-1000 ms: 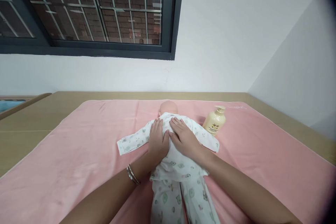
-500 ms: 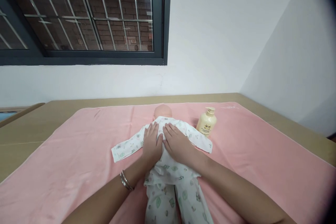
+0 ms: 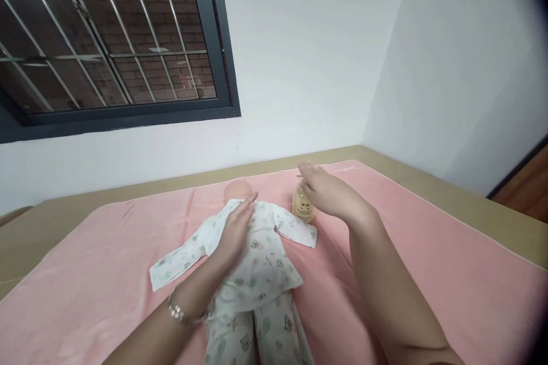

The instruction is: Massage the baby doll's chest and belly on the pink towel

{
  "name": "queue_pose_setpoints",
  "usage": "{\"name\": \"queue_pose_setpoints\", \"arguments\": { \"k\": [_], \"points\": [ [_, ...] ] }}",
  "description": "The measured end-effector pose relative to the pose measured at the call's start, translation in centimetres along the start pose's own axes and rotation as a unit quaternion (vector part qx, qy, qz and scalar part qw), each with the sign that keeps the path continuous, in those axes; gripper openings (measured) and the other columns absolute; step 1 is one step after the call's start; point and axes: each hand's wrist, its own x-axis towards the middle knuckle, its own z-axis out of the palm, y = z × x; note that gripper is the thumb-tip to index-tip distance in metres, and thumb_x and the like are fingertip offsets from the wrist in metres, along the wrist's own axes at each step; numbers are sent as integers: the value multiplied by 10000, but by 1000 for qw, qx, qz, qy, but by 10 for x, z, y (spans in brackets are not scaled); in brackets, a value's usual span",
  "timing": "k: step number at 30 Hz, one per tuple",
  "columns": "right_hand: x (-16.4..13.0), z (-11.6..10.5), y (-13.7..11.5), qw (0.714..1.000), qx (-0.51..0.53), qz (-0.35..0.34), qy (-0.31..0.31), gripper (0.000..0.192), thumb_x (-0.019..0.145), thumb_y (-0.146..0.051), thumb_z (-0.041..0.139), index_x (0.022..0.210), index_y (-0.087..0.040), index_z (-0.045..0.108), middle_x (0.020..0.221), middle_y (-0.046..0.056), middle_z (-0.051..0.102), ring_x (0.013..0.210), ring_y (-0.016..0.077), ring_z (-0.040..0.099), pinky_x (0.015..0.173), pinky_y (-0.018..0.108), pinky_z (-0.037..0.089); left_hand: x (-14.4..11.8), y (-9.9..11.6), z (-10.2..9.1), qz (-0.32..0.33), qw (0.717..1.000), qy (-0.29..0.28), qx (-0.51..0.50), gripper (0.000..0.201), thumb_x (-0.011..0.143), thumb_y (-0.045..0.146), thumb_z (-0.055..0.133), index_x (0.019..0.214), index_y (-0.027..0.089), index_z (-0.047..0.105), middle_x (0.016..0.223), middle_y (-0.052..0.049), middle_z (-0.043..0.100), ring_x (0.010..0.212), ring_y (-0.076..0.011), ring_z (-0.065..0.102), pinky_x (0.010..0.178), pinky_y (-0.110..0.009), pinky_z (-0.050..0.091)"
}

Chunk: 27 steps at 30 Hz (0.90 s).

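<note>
Hands work over a baby doll [image 3: 252, 251] lying face down in printed pyjamas on a pink towel [image 3: 428, 262].

The left hand [image 3: 234, 229] lies flat and released on the doll's back; the right hand [image 3: 327, 191], fingers loose and grasping nothing, hovers over the pump bottle [image 3: 303, 205] beside the doll's sleeve. A careless reach could likely tip the bottle onto the towel, as the upright bottle stands on soft cloth near the tabletop [image 3: 51, 219] edge.
</note>
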Motion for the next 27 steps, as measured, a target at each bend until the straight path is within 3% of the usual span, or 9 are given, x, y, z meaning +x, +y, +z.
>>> {"name": "queue_pose_setpoints", "arguments": {
  "k": [2,3,5,9,13,19,27],
  "points": [
    [9,2,6,999,-23,26,-2,541,930,-156,296,1461,-53,297,1527,137,278,1414,258,256,1130,415,278,27,8,22,-90,980,-40,-175,434,933,369,370,1266,169,565,1458,-95,447,1357,-199,401,1145,-356,296],
    [13,4,8,999,-31,31,-16,539,918,-121,303,1448,-26,311,1519,157,286,1409,254,269,1129,398,278,40,12,33,-144,958,-70,-237,457,941,383,341,1273,148,551,1464,-119,435,1341,-197,424,1126,-341,327],
    [19,10,8,998,-38,29,-44,532,887,-69,333,1415,-26,373,1493,168,341,1387,239,324,1103,354,316,63,19,53,-199,924,-74,-317,509,945,409,317,1312,104,492,1463,-166,423,1323,-195,448,1081,-311,383],
    [25,19,4,998,-39,26,-39,474,845,-51,405,1302,-94,525,1367,158,528,1274,234,491,987,302,424,89,36,81,-227,887,-47,-399,576,945,429,284,1370,54,386,1443,-220,422,1289,-209,489,962,-299,490],
    [26,24,-4,996,-73,43,-1,368,848,-81,419,1171,-78,593,1166,185,654,1063,262,630,829,311,489,92,43,91,-238,871,-46,-428,565,948,423,275,1356,50,393,1367,-230,498,1188,-228,577,904,-329,530],
    [29,33,-17,982,-161,92,17,299,824,-114,467,1077,-71,621,1055,200,678,978,261,657,720,293,496,73,38,74,-271,853,-68,-440,568,928,422,330,1329,30,422,1282,-234,564,1125,-248,615,853,-341,553],
    [43,40,-32,969,-184,162,-4,265,855,-192,476,976,-113,698,964,211,701,938,256,674,736,299,489,22,38,17,-299,841,-89,-442,598,906,444,365,1350,46,412,1385,-223,490,1225,-255,550,960,-345,497]
  ]
}}
